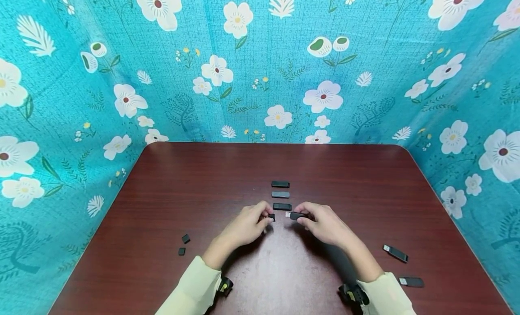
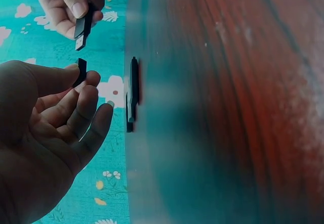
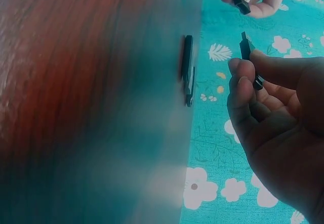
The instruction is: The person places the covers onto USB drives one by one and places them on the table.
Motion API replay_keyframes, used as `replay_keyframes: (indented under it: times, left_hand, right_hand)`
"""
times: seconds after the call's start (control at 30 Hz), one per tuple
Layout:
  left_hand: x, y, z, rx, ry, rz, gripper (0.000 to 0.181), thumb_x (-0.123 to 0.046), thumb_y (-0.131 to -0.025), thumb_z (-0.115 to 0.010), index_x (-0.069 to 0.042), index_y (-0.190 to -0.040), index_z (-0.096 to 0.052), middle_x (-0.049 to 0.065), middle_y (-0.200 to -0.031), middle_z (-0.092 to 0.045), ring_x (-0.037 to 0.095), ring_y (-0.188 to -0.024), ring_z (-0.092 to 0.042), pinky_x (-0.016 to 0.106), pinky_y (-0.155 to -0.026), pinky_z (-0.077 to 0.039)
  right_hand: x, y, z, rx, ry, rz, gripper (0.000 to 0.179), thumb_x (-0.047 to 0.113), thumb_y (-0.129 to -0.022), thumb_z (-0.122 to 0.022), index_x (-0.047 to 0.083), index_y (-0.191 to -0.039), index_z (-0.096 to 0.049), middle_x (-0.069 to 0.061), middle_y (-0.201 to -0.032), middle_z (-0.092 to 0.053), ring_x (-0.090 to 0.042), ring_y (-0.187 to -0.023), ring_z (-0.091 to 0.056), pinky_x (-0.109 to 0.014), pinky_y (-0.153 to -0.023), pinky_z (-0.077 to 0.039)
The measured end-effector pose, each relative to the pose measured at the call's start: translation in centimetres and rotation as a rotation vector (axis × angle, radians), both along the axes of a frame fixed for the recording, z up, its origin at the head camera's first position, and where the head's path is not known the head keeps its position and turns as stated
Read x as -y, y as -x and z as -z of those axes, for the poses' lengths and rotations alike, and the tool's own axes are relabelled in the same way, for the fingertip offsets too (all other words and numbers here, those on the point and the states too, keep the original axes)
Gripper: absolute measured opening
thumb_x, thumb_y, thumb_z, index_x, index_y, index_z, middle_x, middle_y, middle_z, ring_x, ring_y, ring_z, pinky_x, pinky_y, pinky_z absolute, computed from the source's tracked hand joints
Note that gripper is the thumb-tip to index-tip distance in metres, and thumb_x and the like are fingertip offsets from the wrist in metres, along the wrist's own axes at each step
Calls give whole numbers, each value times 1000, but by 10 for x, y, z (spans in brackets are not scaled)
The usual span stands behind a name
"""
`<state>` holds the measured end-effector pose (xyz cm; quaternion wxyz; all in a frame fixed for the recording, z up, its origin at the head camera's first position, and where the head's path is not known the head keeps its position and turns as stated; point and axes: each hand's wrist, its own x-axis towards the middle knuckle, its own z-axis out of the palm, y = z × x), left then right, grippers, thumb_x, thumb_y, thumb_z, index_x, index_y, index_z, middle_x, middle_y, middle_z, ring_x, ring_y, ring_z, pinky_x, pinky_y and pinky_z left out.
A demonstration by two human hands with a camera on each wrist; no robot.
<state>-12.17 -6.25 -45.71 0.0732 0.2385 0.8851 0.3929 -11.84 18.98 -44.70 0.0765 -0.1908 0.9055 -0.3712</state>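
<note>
Centrally, the left hand (image 1: 246, 223) pinched a small black cap (image 1: 272, 217) between thumb and fingers; apart on its right, the right hand (image 1: 326, 222) pinched a USB stick (image 1: 296, 215), plug bare, both just nearer than three sticks (image 1: 280, 195) on the desk (image 1: 345, 179).

Over the tabletop (image 1: 345, 170), the left hand (image 1: 248, 222) with a cap (image 1: 272, 217) is at the left of the right hand (image 1: 322, 222) with a USB stick (image 1: 298, 215). Behind these, three sticks (image 1: 280, 195) lie one behind another. Two loose caps (image 1: 181, 251) lie farther left, two other sticks (image 1: 413, 282) farther right. A curtain (image 1: 252, 98) is behind the tabletop.
</note>
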Motion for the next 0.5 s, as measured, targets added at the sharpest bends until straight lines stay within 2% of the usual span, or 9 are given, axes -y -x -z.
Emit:
replay_keyframes:
  times: [0.27, 0.5]
  left_hand:
    - [-3, 0, 0, 17, -15, 9, 10, -13, -101, -63, -13, -110, -61, 0, -93, -69, 7, -69, -67, 26, -73, -52]
    - [-6, 0, 1, -4, -34, 28, 9, -9, -100, -63, -10, -109, -61, 1, -92, -69, 12, -69, -69, 24, -71, -52]
  right_hand:
    - [4, 0, 1, -16, 10, -27, 17, 10, -95, -71, 15, -111, -68, 6, -86, -66, -5, -62, -57, -26, -57, -49]
    - [8, -2, 1, -19, 25, -45, 17, 10, -95, -71, 14, -112, -68, 6, -88, -67, -4, -63, -58, -26, -60, -50]
